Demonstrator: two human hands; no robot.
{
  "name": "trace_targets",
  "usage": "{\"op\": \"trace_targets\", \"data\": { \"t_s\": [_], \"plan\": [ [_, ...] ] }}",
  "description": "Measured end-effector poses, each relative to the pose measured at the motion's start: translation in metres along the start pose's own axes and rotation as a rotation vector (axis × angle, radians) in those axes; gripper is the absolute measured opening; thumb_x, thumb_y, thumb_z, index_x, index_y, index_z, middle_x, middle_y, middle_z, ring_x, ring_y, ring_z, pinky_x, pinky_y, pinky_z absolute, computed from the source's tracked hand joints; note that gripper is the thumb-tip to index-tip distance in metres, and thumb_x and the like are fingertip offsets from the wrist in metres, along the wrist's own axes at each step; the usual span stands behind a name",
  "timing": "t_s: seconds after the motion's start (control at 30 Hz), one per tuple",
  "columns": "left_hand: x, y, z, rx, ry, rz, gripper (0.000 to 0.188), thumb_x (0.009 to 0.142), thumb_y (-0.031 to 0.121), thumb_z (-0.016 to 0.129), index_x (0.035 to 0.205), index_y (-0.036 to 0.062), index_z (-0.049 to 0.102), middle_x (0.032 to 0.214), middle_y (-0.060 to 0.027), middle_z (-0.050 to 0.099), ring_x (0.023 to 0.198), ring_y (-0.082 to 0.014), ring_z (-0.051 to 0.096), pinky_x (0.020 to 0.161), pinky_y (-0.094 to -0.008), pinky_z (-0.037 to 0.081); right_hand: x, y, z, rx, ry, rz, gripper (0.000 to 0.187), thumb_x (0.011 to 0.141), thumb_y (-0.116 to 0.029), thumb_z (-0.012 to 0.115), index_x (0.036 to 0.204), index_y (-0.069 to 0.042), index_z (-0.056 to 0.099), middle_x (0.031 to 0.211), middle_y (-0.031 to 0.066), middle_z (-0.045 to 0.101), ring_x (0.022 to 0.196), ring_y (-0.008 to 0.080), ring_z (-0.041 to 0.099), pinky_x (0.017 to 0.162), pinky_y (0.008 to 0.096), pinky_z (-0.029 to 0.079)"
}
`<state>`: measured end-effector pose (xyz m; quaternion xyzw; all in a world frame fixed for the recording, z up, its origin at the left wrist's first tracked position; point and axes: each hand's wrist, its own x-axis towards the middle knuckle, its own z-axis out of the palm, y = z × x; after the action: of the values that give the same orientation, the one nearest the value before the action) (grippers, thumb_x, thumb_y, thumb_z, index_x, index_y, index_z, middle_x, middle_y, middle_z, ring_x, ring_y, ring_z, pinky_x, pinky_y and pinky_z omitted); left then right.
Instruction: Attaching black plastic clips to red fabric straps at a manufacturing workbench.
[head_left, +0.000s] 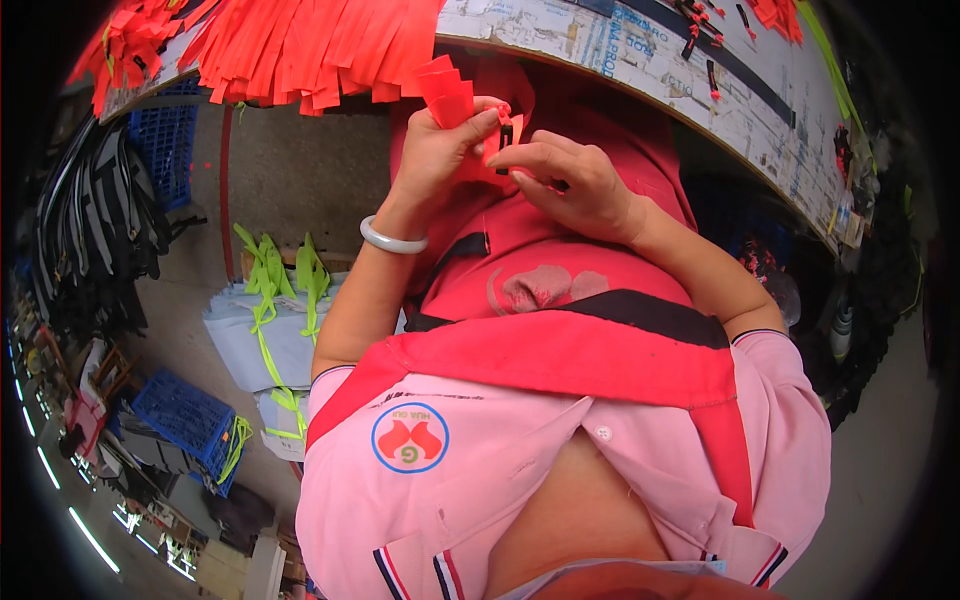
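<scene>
Orange-red fabric strips (443,92) stick up out of my left hand (440,150), which is closed around them above my lap. A small, narrow black piece (506,133) with a red bit at its top stands between my two hands, beside the left thumb. My right hand (575,180) pinches around the lower end of this piece; its fingertips partly cover it. Exactly what kind of piece it is, I cannot make out. Behind both hands lies the red apron (620,150) on my lap.
A thick row of orange-red strips (310,50) hangs over the table edge at the far left. Small black-and-red pieces (700,30) lie on the worn tabletop (560,30). Left of me are blue crates (185,415), hanging black straps (95,210) and pale stacks (255,345) tied with lime ribbons.
</scene>
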<state>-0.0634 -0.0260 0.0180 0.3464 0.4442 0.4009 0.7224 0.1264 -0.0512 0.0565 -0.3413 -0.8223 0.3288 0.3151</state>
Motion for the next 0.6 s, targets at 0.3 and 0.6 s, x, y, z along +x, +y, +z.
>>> {"op": "trace_targets", "data": {
  "t_s": [0.3,0.6],
  "plan": [
    [-0.002,0.019,0.01,0.038,-0.028,0.109,0.017,0.089,0.009,0.065,0.104,0.0001,0.067,0.08,0.0016,0.063,0.065,-0.0041,0.053,0.059,-0.0191,0.042,0.014,0.035,-0.01,0.895,0.107,0.843,0.022,0.09,-0.022,0.066,0.101,-0.003,0.068,0.079,-0.0044,0.061,0.056,0.0001,0.04,0.049,0.0177,0.031],
    [0.009,0.027,0.003,-0.106,-0.088,0.013,0.017,0.09,0.008,0.063,0.102,-0.0032,0.064,0.08,-0.004,0.065,0.064,-0.0091,0.06,0.057,-0.0215,0.048,0.032,0.025,-0.028,0.6,0.009,0.564,0.02,0.091,-0.019,0.062,0.097,0.0,0.063,0.084,0.0007,0.062,0.081,0.0058,0.055,0.075,0.0215,0.045]
  ]
}}
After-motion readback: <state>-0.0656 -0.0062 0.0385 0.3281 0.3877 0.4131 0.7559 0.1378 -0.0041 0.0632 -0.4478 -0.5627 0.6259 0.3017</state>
